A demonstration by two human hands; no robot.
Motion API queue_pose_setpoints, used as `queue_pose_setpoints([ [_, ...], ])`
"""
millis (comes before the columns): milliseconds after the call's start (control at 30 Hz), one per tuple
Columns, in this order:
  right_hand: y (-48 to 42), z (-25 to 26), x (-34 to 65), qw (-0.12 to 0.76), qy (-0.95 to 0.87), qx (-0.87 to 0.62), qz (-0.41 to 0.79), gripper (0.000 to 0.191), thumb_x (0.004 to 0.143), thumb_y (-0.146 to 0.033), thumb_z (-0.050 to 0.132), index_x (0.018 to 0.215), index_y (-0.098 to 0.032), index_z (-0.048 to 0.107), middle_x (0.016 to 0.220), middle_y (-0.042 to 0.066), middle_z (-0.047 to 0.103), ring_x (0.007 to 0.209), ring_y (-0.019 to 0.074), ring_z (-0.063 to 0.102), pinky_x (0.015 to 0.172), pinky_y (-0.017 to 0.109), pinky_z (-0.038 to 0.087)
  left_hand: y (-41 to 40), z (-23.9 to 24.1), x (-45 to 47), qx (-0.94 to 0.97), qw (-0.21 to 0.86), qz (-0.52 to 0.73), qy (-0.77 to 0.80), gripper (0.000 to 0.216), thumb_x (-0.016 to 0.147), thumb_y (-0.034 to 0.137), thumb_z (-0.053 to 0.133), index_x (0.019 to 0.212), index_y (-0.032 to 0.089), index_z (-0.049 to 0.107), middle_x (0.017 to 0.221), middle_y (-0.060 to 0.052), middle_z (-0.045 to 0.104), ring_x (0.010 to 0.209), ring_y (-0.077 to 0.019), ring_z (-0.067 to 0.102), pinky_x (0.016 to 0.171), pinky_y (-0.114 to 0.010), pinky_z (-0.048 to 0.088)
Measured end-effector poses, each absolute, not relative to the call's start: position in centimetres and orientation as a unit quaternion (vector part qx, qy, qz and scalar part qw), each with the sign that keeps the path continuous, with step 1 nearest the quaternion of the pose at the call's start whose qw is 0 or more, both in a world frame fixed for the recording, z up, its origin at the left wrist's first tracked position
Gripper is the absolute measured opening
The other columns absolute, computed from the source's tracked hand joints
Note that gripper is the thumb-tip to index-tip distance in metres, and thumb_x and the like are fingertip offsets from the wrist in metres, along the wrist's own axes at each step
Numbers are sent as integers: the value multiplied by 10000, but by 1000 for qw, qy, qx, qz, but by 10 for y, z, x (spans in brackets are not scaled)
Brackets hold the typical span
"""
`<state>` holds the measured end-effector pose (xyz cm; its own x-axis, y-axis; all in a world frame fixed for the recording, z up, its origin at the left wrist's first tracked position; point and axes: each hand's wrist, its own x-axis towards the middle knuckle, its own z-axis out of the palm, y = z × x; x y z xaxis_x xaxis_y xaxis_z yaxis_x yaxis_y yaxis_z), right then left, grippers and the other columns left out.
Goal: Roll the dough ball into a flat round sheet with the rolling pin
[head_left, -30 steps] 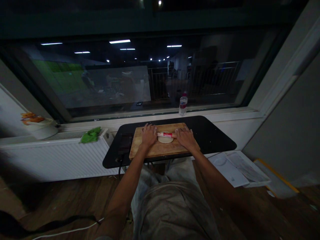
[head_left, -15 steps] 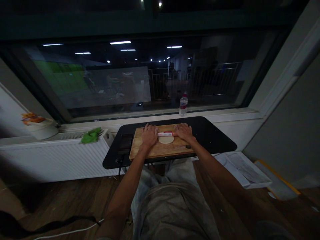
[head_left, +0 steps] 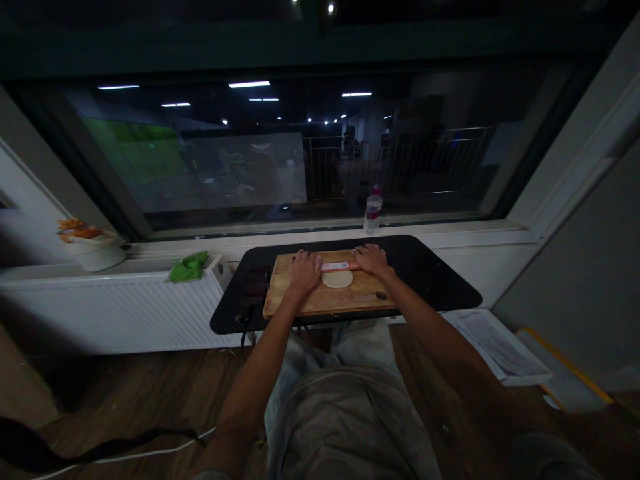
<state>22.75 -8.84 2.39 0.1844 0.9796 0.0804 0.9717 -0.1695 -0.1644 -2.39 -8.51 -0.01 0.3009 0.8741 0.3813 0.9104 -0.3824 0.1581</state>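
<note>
A pale flat disc of dough (head_left: 338,280) lies on a wooden cutting board (head_left: 325,300) atop a small black table (head_left: 430,280). A thin roller with a red and white label (head_left: 336,267) rests across the far edge of the dough. My left hand (head_left: 303,272) lies flat on the roller's left end with fingers stretched out. My right hand (head_left: 371,259) presses flat on its right end, fingers likewise extended.
A water bottle (head_left: 373,211) stands on the window sill behind the table. A green cloth (head_left: 189,267) and a white tub (head_left: 95,248) sit on the radiator at left. Papers (head_left: 493,340) lie on the floor at right. A cable (head_left: 125,453) runs across the floor.
The roller and both hands have moved away from me across the dough, uncovering more of it. My view shifted slightly to the left.
</note>
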Motion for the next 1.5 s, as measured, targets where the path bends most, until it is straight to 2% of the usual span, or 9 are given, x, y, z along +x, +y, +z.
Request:
queue_pose_setpoints([
  [267,-71,23,233,84,-657,-750,13,570,1201,-508,314,1530,-291,726,1631,113,643,1500,323,528,1235,507,419,-88,2,-22,-807,32,-200,-555,503,1211,410,319,1427,194,718,1521,-184,709,1539,-348,533,1278,-528,411],
  [467,-57,26,236,65,-668,-740,27,571,1204,-505,321,1581,-278,685,1679,112,613,1522,305,516,1241,486,400,-89,2,-22,-809,42,-184,-557,560,1215,425,285,1432,163,730,1508,-200,708,1474,-375,568,1227,-542,446],
  [933,-39,18,243,76,-705,-705,-2,520,1199,-395,345,1490,-284,761,1654,80,659,1504,301,540,1213,445,438,-82,-2,-21,-798,35,-189,-572,551,1220,420,293,1409,164,742,1503,-186,717,1486,-348,573,1246,-516,448],
  [1133,-24,15,246,73,-714,-696,-17,531,1209,-427,337,1515,-274,744,1624,104,676,1471,301,564,1210,440,444,-81,-5,-21,-797,42,-177,-576,566,1222,424,278,1431,176,743,1506,-173,723,1460,-354,589,1233,-524,451],
  [1300,-19,18,246,70,-731,-679,-16,491,1197,-469,416,1462,-261,773,1583,117,700,1433,299,576,1211,407,419,-77,-4,-22,-791,31,-188,-582,545,1214,414,308,1417,159,744,1514,-201,710,1526,-373,528,1248,-552,422],
  [1500,-20,20,248,70,-722,-688,-21,500,1193,-495,420,1471,-255,759,1492,133,737,1389,302,613,1184,410,448,-69,0,-22,-797,36,-177,-576,508,1206,397,328,1371,167,750,1465,-197,722,1471,-388,540,1207,-565,434],
])
